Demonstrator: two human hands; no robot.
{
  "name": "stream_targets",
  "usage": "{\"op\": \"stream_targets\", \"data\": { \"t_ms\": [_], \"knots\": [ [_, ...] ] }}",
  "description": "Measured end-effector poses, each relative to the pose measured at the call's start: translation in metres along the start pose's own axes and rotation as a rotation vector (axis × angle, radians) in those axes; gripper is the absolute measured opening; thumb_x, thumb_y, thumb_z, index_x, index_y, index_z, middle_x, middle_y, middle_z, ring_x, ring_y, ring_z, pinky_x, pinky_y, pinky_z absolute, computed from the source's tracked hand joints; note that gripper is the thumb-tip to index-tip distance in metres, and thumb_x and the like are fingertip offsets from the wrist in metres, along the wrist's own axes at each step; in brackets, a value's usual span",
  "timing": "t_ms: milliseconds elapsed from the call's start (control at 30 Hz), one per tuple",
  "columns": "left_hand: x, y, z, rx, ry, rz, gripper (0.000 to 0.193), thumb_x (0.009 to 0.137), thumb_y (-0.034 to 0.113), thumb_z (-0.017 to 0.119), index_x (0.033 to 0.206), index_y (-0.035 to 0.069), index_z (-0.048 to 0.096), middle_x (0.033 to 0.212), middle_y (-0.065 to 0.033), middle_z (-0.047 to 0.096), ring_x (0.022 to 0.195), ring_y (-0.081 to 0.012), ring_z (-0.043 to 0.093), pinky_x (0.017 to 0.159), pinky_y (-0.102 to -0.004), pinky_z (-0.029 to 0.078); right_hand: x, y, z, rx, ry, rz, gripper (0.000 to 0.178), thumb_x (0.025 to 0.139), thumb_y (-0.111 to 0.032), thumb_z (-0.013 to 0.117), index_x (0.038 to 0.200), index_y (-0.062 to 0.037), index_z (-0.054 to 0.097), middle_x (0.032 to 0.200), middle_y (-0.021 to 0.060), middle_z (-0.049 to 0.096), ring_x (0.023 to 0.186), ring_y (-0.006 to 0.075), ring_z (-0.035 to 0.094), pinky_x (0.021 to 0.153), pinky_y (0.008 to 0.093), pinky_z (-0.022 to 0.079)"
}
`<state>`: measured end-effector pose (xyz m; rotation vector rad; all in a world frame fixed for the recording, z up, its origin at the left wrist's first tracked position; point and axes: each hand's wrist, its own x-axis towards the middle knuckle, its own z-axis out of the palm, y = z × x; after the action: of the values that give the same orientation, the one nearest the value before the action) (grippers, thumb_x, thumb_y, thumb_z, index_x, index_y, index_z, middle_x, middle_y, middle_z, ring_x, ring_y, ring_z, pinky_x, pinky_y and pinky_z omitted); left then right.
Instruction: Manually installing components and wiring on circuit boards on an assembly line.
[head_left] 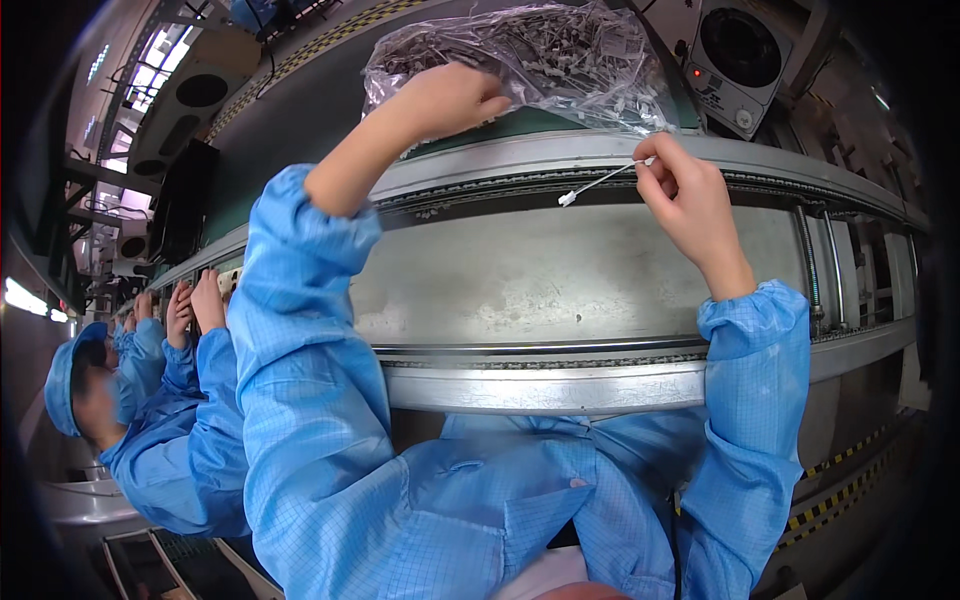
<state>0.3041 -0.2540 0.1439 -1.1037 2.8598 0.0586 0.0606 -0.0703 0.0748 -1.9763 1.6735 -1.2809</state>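
My right hand (690, 195) pinches one end of a short wire lead (606, 180) between thumb and fingertips. The lead has a white plug at its free end and hangs over the far rail of the conveyor frame. A clear plastic bag (640, 85) full of similar dark leads with white plugs lies beyond the rail. My left hand (450, 100) is at the bag's near left side, bent over with curled fingers. The back of the hand hides most of those fingers, and what they hold does not show.
Metal rails and chains frame a bare metal plate (520, 270) before me. A dark green belt (290, 125) runs behind the far rail. A box with a round black speaker-like opening (740, 45) stands at the far right. A co-worker in blue (180, 440) works close on my left.
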Motion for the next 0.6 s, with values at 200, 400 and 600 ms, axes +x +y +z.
{"op": "stream_targets", "data": {
  "t_ms": [200, 400, 600],
  "knots": [
    [-0.042, -0.028, 0.021, 0.181, 0.126, -0.017, 0.033, 0.095, 0.030, 0.055, 0.090, 0.000, 0.067, 0.084, -0.0233, 0.070, 0.084, -0.0407, 0.069, 0.075, -0.0526, 0.055, -0.002, -0.002, 0.004, -0.022, 0.019, -0.056, 0.008, 0.090, -0.006, 0.063, 0.097, -0.0049, 0.061, 0.062, 0.0031, 0.054, 0.053, 0.0111, 0.052, 0.052, 0.0276, 0.041],
    [-0.043, -0.036, 0.033, 0.287, 0.488, -0.523, 0.038, 0.098, 0.038, 0.052, 0.096, 0.002, 0.064, 0.085, -0.0200, 0.072, 0.082, -0.0438, 0.068, 0.076, -0.0541, 0.055, -0.004, -0.003, 0.005, -0.042, 0.021, -0.100, 0.010, 0.087, -0.006, 0.063, 0.096, -0.0057, 0.060, 0.064, 0.0063, 0.057, 0.054, 0.0168, 0.056, 0.053, 0.0310, 0.042],
    [0.016, -0.058, 0.035, 0.485, 0.146, -0.638, 0.068, 0.100, 0.062, 0.039, 0.111, 0.004, 0.073, 0.101, -0.0193, 0.073, 0.101, -0.0363, 0.069, 0.084, -0.0488, 0.056, -0.005, -0.008, 0.007, -0.056, -0.009, -0.108, 0.010, 0.087, -0.007, 0.063, 0.096, -0.0066, 0.060, 0.063, 0.0070, 0.057, 0.055, 0.0202, 0.057, 0.054, 0.0334, 0.043]
  ]
}}
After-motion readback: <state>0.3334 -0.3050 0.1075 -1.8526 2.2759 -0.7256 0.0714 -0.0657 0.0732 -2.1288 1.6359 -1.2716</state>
